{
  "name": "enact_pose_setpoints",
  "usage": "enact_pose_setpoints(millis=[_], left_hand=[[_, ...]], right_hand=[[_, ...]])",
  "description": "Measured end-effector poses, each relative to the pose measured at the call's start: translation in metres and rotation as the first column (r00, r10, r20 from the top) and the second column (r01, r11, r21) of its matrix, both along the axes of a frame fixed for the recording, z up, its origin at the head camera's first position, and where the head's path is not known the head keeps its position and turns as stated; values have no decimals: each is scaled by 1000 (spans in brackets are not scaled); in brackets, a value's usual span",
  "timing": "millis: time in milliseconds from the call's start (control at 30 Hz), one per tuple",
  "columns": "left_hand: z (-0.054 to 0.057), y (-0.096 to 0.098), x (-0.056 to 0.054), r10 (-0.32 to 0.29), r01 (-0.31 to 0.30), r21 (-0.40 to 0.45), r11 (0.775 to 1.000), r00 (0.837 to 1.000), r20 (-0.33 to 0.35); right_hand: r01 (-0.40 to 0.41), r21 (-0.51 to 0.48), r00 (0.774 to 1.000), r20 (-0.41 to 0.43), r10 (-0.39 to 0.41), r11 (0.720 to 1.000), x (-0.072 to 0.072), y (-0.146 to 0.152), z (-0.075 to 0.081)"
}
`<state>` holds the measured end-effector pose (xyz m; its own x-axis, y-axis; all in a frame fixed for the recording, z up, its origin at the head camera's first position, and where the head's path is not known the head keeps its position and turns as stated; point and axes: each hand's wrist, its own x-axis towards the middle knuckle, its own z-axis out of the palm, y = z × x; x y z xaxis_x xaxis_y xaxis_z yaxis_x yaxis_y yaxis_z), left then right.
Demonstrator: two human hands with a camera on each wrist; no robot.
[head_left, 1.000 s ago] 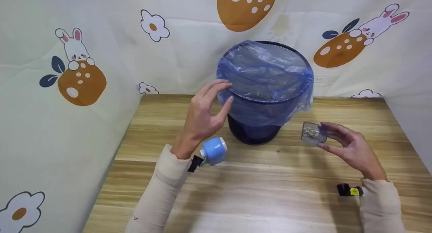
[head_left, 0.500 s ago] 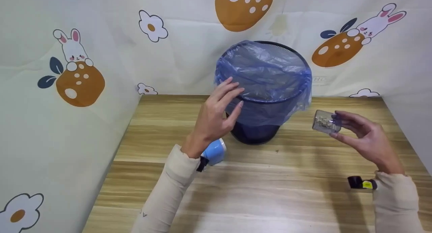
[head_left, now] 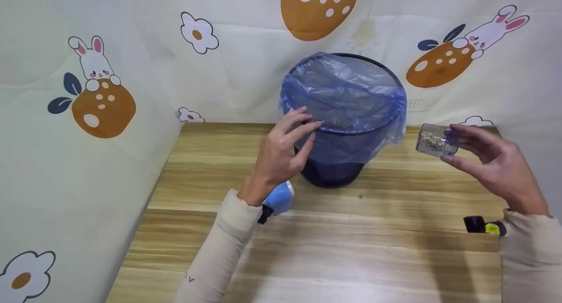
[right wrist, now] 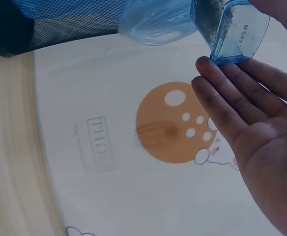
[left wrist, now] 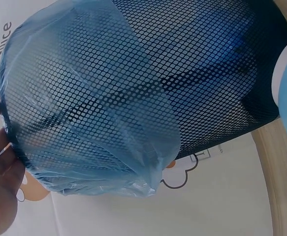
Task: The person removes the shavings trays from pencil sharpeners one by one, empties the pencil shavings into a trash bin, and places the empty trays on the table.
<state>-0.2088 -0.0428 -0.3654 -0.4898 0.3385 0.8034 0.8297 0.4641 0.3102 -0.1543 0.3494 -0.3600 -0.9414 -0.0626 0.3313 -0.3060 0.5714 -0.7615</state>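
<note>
My right hand (head_left: pixel 498 162) pinches a small clear plastic box (head_left: pixel 431 140) between thumb and fingertips, right of the bin and off the table. Greyish-beige bits like pencil shavings lie inside it, and lettering shows on it in the right wrist view (right wrist: pixel 239 42). My left hand (head_left: pixel 283 149) is at the front left of the rim of a dark mesh trash bin (head_left: pixel 331 173), fingers loosely bent. In the left wrist view its fingertips (left wrist: pixel 3 155) meet the rim. A blue plastic bag (head_left: pixel 338 94) lines the bin and folds over its rim.
A blue plastic object with a white end (head_left: pixel 281 197) lies on the wooden table (head_left: pixel 342 250), partly behind my left wrist. Light sheets printed with rabbits, oranges and flowers (head_left: pixel 197 33) stand behind and at the sides. The bin stands near the back edge.
My right hand has carried the clear box up and to the right, away from the bin. My left hand has shifted slightly right along the rim.
</note>
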Motion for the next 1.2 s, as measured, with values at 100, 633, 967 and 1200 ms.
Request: enact_pose_setpoints(millis=[100, 633, 967, 1200], left_hand=[[-2, 0, -1, -10, 11, 27, 1000, 1000, -20], [-6, 3, -3, -62, 64, 111, 992, 998, -17], [-5, 3, -4, -67, 66, 125, 990, 998, 1], [-5, 3, -4, -84, 82, 137, 987, 996, 9]], right_hand=[[10, 20, 1000, -13, -10, 1000, -6, -6, 14], [-53, 21, 995, -82, 55, 998, -28, -42, 61], [-135, 65, 979, -143, 144, 989, -45, -77, 76], [-169, 88, 967, -177, 183, 982, -55, -97, 81]])
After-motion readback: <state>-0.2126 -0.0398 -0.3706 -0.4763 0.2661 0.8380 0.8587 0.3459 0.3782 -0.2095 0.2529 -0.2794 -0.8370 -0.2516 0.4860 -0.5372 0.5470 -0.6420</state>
